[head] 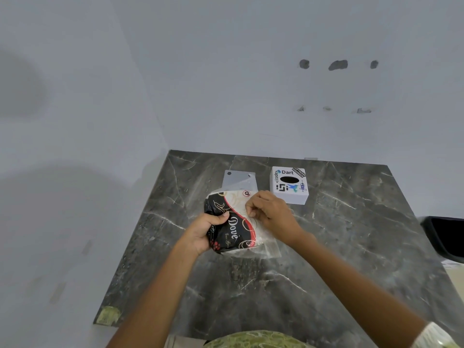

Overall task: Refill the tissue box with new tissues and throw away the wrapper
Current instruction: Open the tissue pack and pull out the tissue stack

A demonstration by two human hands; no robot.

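Note:
A wrapped tissue pack (238, 222), black, red and cream plastic with "Dove" printed on it, lies on the dark marble table (339, 247). My left hand (203, 234) grips its near left end. My right hand (271, 212) pinches the wrapper on the top right side. Behind it to the right stands a white cube tissue box (288, 185) with stickers and a dark oval opening on top. A flat white panel (238, 179) lies just behind the pack, left of the box.
A black bin (447, 237) stands off the table's right edge. White walls close in behind and to the left. The table's front left corner (109, 315) is chipped.

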